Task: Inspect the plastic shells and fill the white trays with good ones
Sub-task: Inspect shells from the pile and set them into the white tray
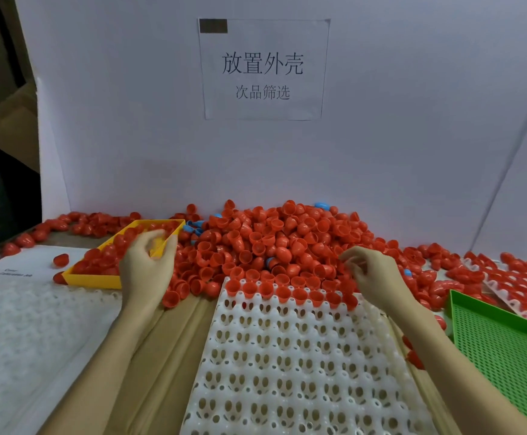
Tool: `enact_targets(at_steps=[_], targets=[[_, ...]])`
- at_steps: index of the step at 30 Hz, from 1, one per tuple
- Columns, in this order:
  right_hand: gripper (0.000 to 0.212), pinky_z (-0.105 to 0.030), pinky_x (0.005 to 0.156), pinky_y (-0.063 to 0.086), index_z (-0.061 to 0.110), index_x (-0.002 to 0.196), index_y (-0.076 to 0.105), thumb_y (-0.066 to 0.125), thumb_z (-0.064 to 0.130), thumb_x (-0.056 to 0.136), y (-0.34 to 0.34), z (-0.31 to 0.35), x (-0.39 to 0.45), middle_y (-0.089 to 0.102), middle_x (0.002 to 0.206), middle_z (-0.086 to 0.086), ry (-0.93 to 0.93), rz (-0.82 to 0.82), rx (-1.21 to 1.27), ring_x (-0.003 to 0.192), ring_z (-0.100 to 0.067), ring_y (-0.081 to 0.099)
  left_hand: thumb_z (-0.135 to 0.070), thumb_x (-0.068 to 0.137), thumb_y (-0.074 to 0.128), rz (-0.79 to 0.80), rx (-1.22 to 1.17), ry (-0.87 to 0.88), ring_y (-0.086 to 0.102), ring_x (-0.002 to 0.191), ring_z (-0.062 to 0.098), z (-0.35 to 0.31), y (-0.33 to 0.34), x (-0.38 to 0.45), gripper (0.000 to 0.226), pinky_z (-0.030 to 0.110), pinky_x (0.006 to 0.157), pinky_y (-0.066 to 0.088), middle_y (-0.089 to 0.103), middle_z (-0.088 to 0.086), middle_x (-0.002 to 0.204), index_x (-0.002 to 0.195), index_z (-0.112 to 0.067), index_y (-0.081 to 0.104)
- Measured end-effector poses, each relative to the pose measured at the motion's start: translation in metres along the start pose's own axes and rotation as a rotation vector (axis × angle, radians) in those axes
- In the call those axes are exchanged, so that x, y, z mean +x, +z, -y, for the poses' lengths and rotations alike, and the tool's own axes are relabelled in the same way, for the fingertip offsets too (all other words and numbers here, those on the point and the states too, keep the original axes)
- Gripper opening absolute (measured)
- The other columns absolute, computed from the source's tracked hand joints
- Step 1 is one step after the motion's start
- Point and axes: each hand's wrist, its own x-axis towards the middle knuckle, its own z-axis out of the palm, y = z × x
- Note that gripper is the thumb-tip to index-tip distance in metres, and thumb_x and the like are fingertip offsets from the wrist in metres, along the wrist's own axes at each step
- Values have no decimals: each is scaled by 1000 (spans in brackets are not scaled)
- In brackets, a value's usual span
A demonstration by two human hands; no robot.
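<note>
Left hand [149, 262] hovers, fingers loosely curled and seemingly empty, over the yellow tray [99, 279]; right hand [372, 271], fingers curled, grip unclear, over the red shells [271, 240] above the white tray [287, 356].

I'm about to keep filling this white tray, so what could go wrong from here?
The red shell pile crowds the white tray at its far edge, so unchecked shells may slip into its sockets. A few blue shells sit mixed in and could be grabbed by mistake.

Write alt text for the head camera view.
Two bare hands hover over a heap of red plastic shells: the left hand above a yellow tray of shells, the right hand beyond a white tray with only its far row filled.
</note>
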Motion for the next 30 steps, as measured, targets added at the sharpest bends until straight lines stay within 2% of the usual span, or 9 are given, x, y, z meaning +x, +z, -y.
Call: enact_targets(at_steps=[2,4,7,10,16,19,23,26,30], targets=[[26,-24,93,51,14,121,74,69,6,96,6,-2,18,74,119,-4,-28,103,-71,105,-16,68,-26,100,68,94,-8,69,70,97,15,-7,7,-10,15,20,75,48,76,-4,100,104,-15,77],[32,-25,96,50,16,123,73,77,18,92,15,-3,30,72,122,-2,-83,238,-141,108,-16,66,-22,99,68,195,17,136,71,86,10,-14,18,-19,12,19,72,51,76,-8,87,94,-16,78],[36,-25,94,44,16,123,73,80,24,89,29,-6,42,72,120,-3,-131,317,-275,108,-17,59,-22,99,68,321,31,211,69,82,0,-23,32,-36,13,7,71,48,75,-12,84,91,-17,77],[36,-24,91,45,17,120,74,82,28,87,31,-8,46,71,118,-3,-107,299,-269,100,-12,54,-22,100,68,378,15,257,69,82,-2,-25,37,-44,16,7,72,49,75,-14,81,87,-18,77],[40,-6,75,40,14,118,74,86,28,82,13,-13,39,73,112,1,-82,187,-82,93,-5,60,-25,100,68,424,10,247,69,81,0,-30,38,-48,18,10,72,51,75,-13,79,86,-19,77],[38,-8,77,46,16,118,74,85,28,84,-3,-9,29,73,107,4,-59,128,51,93,-7,66,-24,99,69,438,-24,260,69,81,4,-34,37,-51,16,14,72,53,75,-12,79,86,-20,77],[35,-19,88,55,25,118,75,81,34,85,-22,7,7,73,107,10,-52,61,266,97,-2,69,-26,94,74,497,-98,291,68,92,1,-49,36,-62,3,11,77,51,73,-21,90,96,-28,77],[33,-22,88,58,34,118,74,79,38,86,-31,23,-21,77,104,11,-69,136,447,98,-3,72,-30,92,77,601,-171,297,69,99,2,-60,40,-78,26,18,78,56,71,-21,107,117,-34,72],[30,-23,88,57,40,123,72,73,38,93,-37,42,-58,78,107,6,-140,327,620,97,-14,74,-41,89,79,740,-224,308,66,112,-2,-73,45,-99,64,19,86,58,58,-22,134,146,-45,49]])
